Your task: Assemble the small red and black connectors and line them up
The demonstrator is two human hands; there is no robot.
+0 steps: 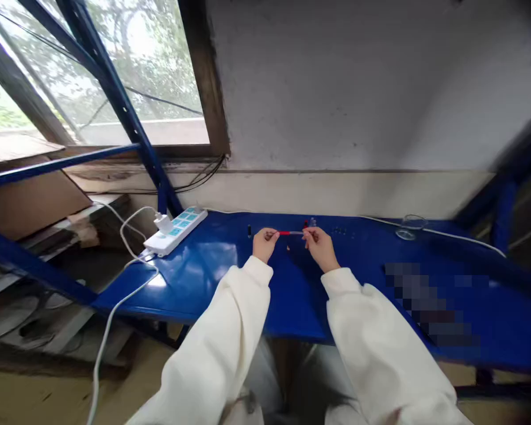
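My left hand [264, 244] pinches the red end of a thin, pen-like stick [285, 233]. At its clear end, the fingers of my right hand [322, 249] are closed. The stick lies level between both hands, above the blue table [292, 295]. Just left of my left hand stands a small black piece [249, 231]. Behind my right hand are a small red piece [305, 224] and some clear bits [312, 222]. A tiny orange-red bit [288, 248] lies below the stick. What the small pieces are, I cannot make out.
A white power strip [177, 230] with a plugged-in cable sits at the table's left. Several tiny clear pieces [338, 230] lie right of my hands. A clear round container [406, 234] stands at the back right, near a blurred-out dark object [425, 304]. Blue frame posts [124, 112] flank the table.
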